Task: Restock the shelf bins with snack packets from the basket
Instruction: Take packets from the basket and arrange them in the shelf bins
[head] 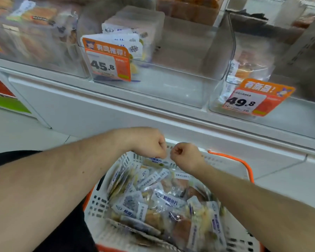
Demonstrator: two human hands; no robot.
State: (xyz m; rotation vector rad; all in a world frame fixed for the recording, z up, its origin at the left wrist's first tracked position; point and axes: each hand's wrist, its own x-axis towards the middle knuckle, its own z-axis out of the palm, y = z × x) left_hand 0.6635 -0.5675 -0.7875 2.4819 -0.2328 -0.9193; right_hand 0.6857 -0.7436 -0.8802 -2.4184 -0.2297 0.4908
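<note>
A white plastic basket (96,206) with orange handles sits low in front of me, heaped with several blue-and-white snack packets (164,199). Both hands hover over its far end. My left hand (149,144) and my right hand (185,155) are curled, and together they pinch the top edge of one snack packet (157,160) with blue print, held just above the pile. Above stands a clear shelf bin (171,84) with a 45.8 price tag (107,62); a few matching packets lean at its back left.
A second clear bin (231,73) at the right carries a 49.8 tag (251,99) and holds orange-brown packets. Further bins with snacks stand to the left and on the shelf above. The white shelf ledge (116,106) juts out between the bins and the basket.
</note>
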